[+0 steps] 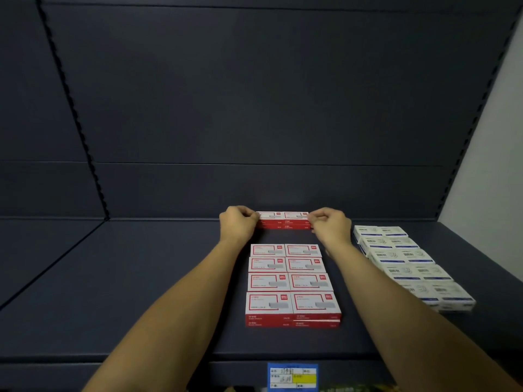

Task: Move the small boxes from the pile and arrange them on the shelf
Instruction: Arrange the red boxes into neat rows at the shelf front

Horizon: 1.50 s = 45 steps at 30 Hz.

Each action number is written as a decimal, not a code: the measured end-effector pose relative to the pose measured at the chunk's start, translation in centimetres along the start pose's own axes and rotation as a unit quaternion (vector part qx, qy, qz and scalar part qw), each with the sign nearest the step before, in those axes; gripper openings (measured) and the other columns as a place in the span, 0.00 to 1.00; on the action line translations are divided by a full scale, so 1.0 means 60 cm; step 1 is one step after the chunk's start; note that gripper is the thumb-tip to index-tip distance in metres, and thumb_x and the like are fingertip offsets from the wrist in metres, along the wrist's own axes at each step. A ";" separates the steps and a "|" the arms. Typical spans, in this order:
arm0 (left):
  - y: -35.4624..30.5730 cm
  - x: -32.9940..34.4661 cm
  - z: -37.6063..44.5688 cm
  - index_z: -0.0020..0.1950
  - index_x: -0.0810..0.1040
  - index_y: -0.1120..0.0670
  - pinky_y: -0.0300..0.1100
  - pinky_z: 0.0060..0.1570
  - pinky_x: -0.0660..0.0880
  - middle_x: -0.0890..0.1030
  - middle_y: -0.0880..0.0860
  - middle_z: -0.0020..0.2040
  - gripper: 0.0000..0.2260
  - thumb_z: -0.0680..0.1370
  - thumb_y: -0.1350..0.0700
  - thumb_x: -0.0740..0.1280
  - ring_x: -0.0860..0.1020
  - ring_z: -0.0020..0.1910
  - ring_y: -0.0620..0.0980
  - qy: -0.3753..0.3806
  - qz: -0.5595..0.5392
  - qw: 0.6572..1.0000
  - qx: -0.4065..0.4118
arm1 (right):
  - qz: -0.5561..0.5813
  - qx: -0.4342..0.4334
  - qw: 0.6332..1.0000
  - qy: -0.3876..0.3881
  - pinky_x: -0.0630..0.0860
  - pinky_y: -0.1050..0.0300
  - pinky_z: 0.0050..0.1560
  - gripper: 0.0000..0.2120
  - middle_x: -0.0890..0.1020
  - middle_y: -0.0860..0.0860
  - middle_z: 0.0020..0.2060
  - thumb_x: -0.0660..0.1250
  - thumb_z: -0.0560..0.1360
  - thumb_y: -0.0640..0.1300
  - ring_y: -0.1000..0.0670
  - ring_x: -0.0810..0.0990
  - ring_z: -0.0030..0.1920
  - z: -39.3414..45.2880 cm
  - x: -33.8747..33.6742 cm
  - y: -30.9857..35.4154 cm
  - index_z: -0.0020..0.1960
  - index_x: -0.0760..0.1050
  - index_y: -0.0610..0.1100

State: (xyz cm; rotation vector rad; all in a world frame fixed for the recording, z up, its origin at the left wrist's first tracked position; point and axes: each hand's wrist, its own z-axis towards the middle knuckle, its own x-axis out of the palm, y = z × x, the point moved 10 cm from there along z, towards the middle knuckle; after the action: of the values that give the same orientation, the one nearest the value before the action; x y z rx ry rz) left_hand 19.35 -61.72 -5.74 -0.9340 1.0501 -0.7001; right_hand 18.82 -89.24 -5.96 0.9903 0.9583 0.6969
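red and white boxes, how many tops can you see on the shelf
10 tops: 8 in a two-wide block of red and white cardboard boxes mid-shelf, 2 in the back group held between both hands. Each sits on a lower layer, so more are hidden.

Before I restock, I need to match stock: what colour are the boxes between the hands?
Red and white boxes, seen in the head view.

A single wide-angle camera on the person's head looks forward and slightly down from close in front of the shelf [141, 292], taking in its dark back panel [268, 94] and both outstretched forearms.
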 end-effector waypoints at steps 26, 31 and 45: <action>0.008 -0.048 -0.092 0.48 0.83 0.55 0.41 0.29 0.72 0.83 0.52 0.45 0.05 0.79 0.54 0.70 0.77 0.33 0.49 0.050 0.025 0.995 -0.084 | 0.022 0.028 0.999 0.028 0.82 0.47 0.49 0.18 0.86 0.47 0.35 0.64 0.76 0.52 0.46 0.86 0.39 -0.107 -0.040 0.004 0.41 0.83 0.38; 0.009 -0.056 -0.109 0.49 0.84 0.55 0.41 0.33 0.75 0.83 0.52 0.46 0.05 0.79 0.55 0.70 0.81 0.38 0.50 0.053 0.015 0.994 -0.095 | 0.023 0.027 0.999 0.024 0.78 0.54 0.46 0.22 0.86 0.44 0.39 0.63 0.77 0.54 0.44 0.85 0.43 -0.133 -0.052 0.019 0.44 0.82 0.34; 0.006 -0.068 -0.139 0.46 0.84 0.57 0.51 0.52 0.81 0.85 0.54 0.44 0.17 0.81 0.45 0.65 0.84 0.43 0.54 0.034 -0.042 0.995 -0.080 | 0.028 0.031 0.999 0.033 0.78 0.40 0.55 0.30 0.85 0.48 0.41 0.54 0.67 0.73 0.45 0.83 0.45 -0.163 -0.061 0.031 0.39 0.77 0.47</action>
State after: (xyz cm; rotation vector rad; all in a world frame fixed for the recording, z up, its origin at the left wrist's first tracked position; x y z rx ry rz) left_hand 10.14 -60.61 -6.10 -1.1038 1.1444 -0.7293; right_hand 8.34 -87.96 -5.20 1.0579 1.0183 0.7551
